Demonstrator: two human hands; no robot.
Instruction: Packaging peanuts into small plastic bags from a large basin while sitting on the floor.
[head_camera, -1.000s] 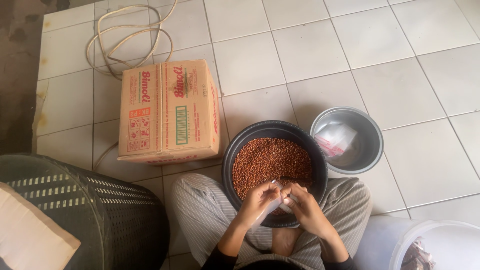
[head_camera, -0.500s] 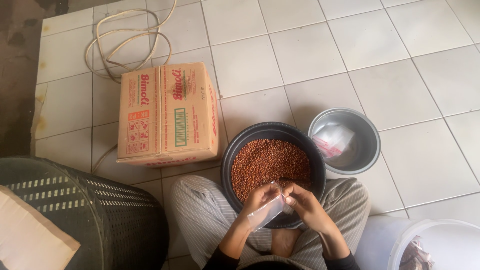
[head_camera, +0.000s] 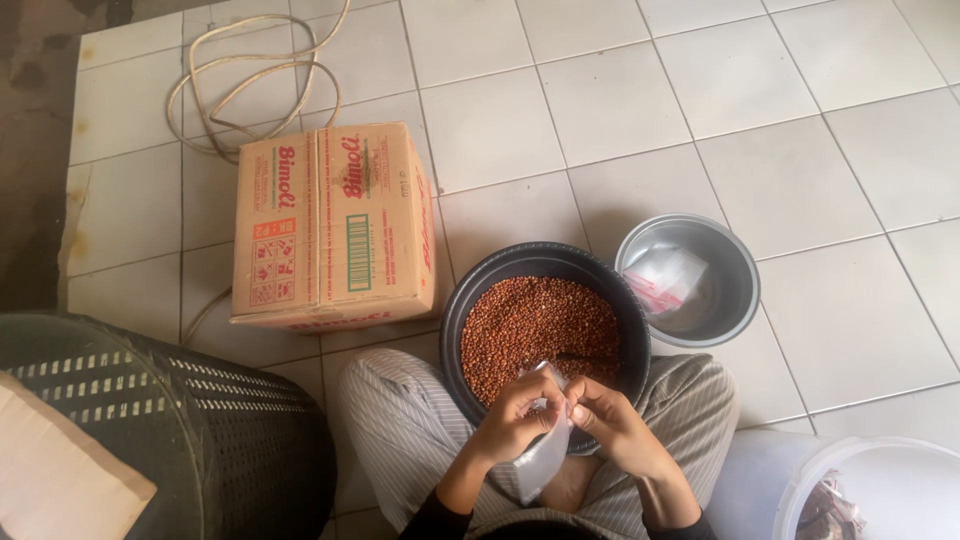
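Two hands are being held close together over the lap, just at the near rim of the black basin (head_camera: 455, 310) of reddish-brown grains (head_camera: 540, 325). A small clear plastic bag (head_camera: 545, 455) is being gripped by the closed fingers of the left hand (head_camera: 515, 415) and right hand (head_camera: 605, 425), its mouth being kept up toward the grains. Room is being narrowed by the cardboard box (head_camera: 335, 225) and dark mesh basket (head_camera: 200, 420) on the left; open floor tiles (head_camera: 700, 90) are lying beyond the metal bowl (head_camera: 735, 290).
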